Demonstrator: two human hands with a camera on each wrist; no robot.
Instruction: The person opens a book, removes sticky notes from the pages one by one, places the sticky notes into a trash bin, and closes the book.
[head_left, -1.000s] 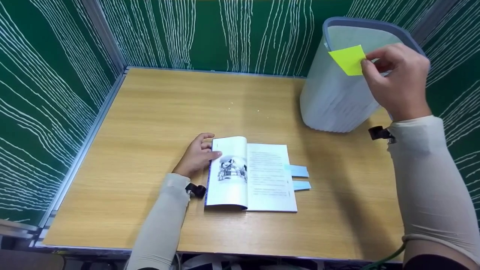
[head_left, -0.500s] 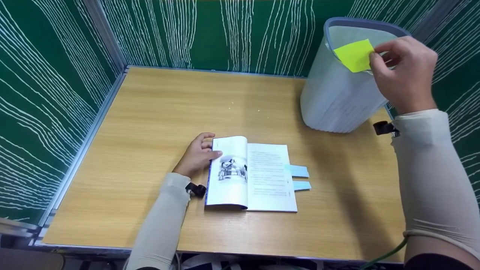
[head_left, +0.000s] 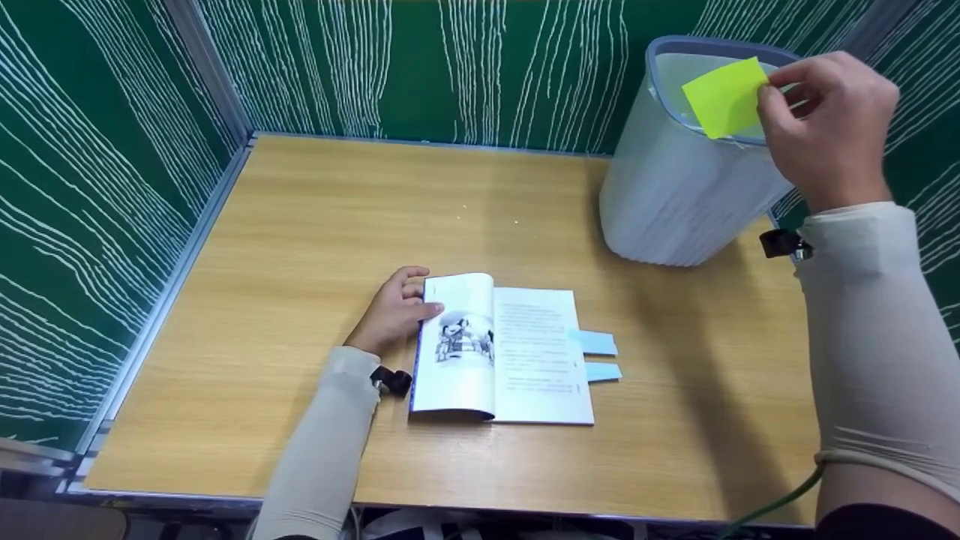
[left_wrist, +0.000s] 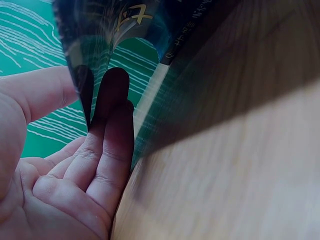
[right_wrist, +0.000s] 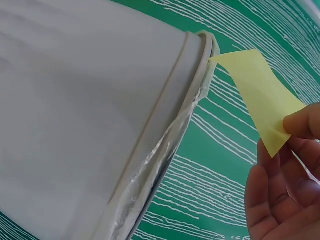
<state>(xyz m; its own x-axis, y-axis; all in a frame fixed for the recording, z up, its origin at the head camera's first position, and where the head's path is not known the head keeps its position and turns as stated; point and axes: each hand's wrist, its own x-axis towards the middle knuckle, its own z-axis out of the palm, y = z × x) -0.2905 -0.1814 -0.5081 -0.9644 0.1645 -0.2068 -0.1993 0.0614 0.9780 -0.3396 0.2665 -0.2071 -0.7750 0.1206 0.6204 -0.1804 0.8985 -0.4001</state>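
Pinching yellow note (head_left: 724, 99) near bin (head_left: 675, 187)

A wood-grain table (head_left: 322, 202) bears an open book (head_left: 534, 375), a tall pale bin (head_left: 667, 187) and tiny white specks (head_left: 516, 222).

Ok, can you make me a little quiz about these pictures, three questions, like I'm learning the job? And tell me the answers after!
1. True or false: the left hand holds the left side of the open white-paged book.

2. Where does the right hand pinch the square yellow-green paper note?
a) flat on the book
b) up by the top of the tall whitish plastic bin
c) down by the bin's base

3. How many light-blue paper tabs stick out past the book's right edge?

Key:
1. True
2. b
3. Two
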